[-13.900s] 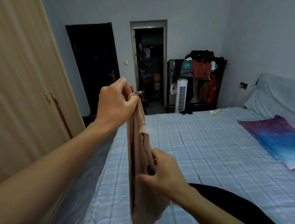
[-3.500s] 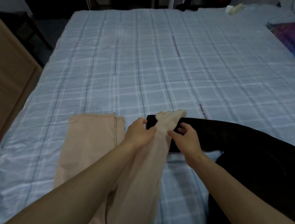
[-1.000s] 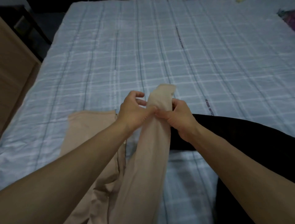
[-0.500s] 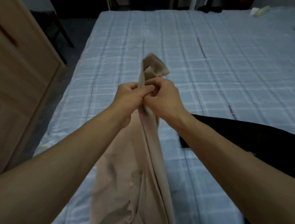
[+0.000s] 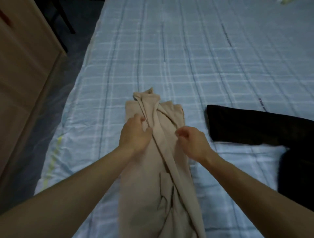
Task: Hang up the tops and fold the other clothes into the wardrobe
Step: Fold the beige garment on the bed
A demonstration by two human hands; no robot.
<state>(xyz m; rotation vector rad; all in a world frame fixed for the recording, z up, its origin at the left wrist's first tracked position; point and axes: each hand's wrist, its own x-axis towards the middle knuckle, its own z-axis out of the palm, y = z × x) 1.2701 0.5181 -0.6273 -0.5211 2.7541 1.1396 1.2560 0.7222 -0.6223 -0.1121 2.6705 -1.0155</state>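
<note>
Beige trousers (image 5: 153, 183) lie lengthwise on the checked blue bed sheet (image 5: 169, 59), one leg bunched and twisted on top of the other. My left hand (image 5: 134, 134) pinches the bunched fabric at its left side. My right hand (image 5: 192, 142) rests on the right side of the trousers with its fingers curled on the cloth. A black garment (image 5: 254, 129) is spread on the bed to the right, apart from both hands.
The wooden wardrobe (image 5: 22, 68) stands along the left, with a narrow strip of floor between it and the bed. A dark chair leg (image 5: 62, 20) shows at the top left. A pale object (image 5: 287, 1) lies at the far right edge of the bed.
The trousers, held up in the air by both hands half a second ago, now lie down on the bed. Both hands have lowered and moved slightly apart.
</note>
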